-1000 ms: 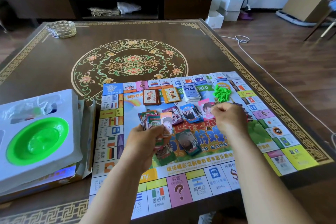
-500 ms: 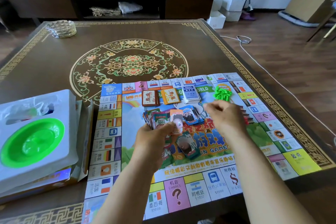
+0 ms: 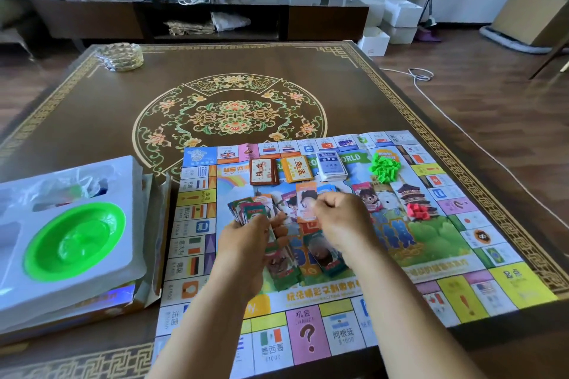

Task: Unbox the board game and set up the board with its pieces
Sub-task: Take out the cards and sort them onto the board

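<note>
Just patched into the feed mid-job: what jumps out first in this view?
The colourful game board spread over the near right of the dark patterned table, with both hands above its middle: the left hand holds a fan of paper bills, the right hand pinches an orange bill. Left of the board, a bright green dish sits in the white box tray.
</note>
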The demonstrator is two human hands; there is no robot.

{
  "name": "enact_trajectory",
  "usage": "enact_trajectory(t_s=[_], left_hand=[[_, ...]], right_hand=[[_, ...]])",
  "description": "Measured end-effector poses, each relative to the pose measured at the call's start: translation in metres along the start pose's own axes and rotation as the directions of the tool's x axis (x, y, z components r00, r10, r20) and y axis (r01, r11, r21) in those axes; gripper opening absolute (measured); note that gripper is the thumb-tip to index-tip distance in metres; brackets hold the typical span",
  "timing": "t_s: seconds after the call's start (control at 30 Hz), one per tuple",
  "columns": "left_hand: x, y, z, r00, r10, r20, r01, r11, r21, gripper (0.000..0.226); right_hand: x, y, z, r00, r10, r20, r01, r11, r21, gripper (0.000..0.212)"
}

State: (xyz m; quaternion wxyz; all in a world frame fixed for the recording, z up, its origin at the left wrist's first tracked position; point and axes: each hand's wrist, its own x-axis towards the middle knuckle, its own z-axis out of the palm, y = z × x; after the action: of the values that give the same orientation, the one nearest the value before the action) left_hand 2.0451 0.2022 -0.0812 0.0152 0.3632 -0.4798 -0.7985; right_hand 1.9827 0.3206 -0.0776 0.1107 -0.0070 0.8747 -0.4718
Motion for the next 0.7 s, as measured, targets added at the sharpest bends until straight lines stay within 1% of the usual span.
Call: enact_trajectory(t_s=[0.03, 0.1, 0.2, 0.27, 0.4, 0.5, 0.53, 0.6, 0.67, 0.7], left_hand=[[0.001, 0.001, -0.003, 1.0, -0.006, 0.009, 0.006, 1.0, -0.002, 0.024], [0.002, 0.002, -0.009, 1.0, -0.011, 0.005, 0.011, 1.0, -0.006, 0.027], [0.004, 0.003, -0.016, 1.0, -0.007, -0.011, 0.007, 1.0, -0.001, 0.026], [0.004, 0.003, -0.02, 1.0, 0.0, -0.002, 0.0, 1.0, 0.009, 0.021], [0.005, 0.006, -0.025, 1.0, 0.01, -0.004, -0.01, 1.0, 0.011, 0.009], [0.006, 0.007, -0.029, 0.999, 0.026, -0.04, -0.026, 1.0, -0.002, 0.012], [0.006, 0.007, -0.029, 0.999, 0.029, -0.046, -0.029, 1.0, -0.007, 0.013], [0.006, 0.007, -0.029, 0.998, 0.03, -0.051, -0.031, 0.999, -0.012, 0.017], [0.006, 0.007, -0.028, 0.998, 0.028, -0.06, -0.029, 1.0, -0.01, 0.023], [0.006, 0.007, -0.028, 0.998, 0.026, -0.064, -0.027, 1.0, -0.007, 0.025]], right_hand=[[0.002, -0.002, 0.008, 1.0, -0.019, 0.019, 0.019, 1.0, -0.025, 0.034], [0.006, -0.007, 0.022, 0.998, -0.051, 0.032, 0.054, 0.996, -0.071, 0.025], [0.009, -0.014, 0.037, 0.998, -0.06, -0.005, 0.059, 0.988, -0.143, 0.015], [0.01, -0.017, 0.042, 0.998, -0.066, -0.02, 0.061, 0.981, -0.185, 0.017], [0.01, -0.022, 0.048, 0.998, -0.065, -0.007, 0.061, 0.97, -0.235, 0.019], [0.009, -0.023, 0.05, 0.997, -0.072, -0.009, 0.068, 0.967, -0.246, 0.022], [0.008, -0.024, 0.048, 0.997, -0.08, -0.01, 0.076, 0.971, -0.228, 0.026], [0.004, -0.028, 0.043, 0.998, -0.067, 0.011, 0.068, 0.992, -0.111, 0.035], [-0.005, -0.032, 0.036, 0.994, -0.017, 0.109, 0.013, 0.999, 0.04, 0.04], [-0.009, -0.032, 0.035, 0.983, 0.004, 0.186, -0.023, 0.995, 0.1, 0.037]])
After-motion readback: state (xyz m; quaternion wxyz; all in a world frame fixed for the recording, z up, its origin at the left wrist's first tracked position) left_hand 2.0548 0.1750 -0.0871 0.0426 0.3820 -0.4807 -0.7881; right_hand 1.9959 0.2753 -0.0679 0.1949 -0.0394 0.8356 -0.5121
